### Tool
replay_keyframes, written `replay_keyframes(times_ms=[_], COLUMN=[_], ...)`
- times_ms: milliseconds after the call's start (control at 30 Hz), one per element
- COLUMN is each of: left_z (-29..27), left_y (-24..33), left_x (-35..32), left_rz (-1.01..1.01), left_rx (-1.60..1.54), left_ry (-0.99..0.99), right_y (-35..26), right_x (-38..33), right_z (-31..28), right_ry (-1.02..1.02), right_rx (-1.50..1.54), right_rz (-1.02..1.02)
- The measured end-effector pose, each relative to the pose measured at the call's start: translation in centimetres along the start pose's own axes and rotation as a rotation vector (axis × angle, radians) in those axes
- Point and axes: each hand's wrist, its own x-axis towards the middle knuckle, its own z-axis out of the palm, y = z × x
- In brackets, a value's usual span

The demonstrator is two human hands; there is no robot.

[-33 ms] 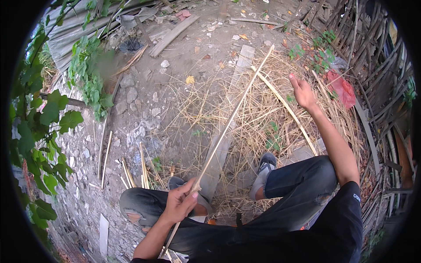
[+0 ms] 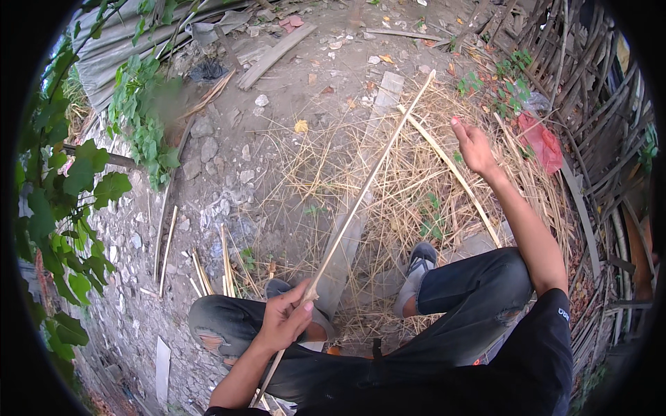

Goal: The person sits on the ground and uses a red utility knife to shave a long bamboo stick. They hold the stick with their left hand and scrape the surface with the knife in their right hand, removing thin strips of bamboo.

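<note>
A long, thin bamboo strip (image 2: pixel 361 197) slants from beside my left thigh up and away to the right, with a rough node near my grip. My left hand (image 2: pixel 286 322) is closed round its lower part, above my left knee. Over a heap of pale shavings (image 2: pixel 409 187) my right hand (image 2: pixel 476 150) is held up, apart from the strip. Its thumb points up and its fingers look curled; what they hold, if anything, is hidden. Beneath it a second pale strip (image 2: pixel 451 166) lies across the heap, its far end close to the held strip.
A flat board (image 2: pixel 343 256) lies on the ground between my feet. Several cut strips (image 2: pixel 226 267) rest by my left knee. Leafy vines (image 2: pixel 83 187) hang at left; a stick fence (image 2: pixel 596 125) and red plastic sheet (image 2: pixel 541 142) are at right. Another plank (image 2: pixel 276 57) lies farther off.
My right hand has shifted slightly to the left. My left hand and the bamboo strip have stayed nearly still.
</note>
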Motion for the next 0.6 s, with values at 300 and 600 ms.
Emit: replay_keyframes(times_ms=[300, 600], left_z=[0.8, 1.9], left_y=[0.1, 1.7], left_x=[2.2, 3.1], left_rz=[0.065, 0.017], left_rx=[-0.138, -0.240], left_ry=[0.104, 0.180], right_y=[-16.3, -18.5], right_x=[-8.6, -15.0], right_z=[3.7, 7.5], right_ry=[-0.617, -0.736], right_rx=[0.025, 0.023], right_rz=[-0.488, -0.632])
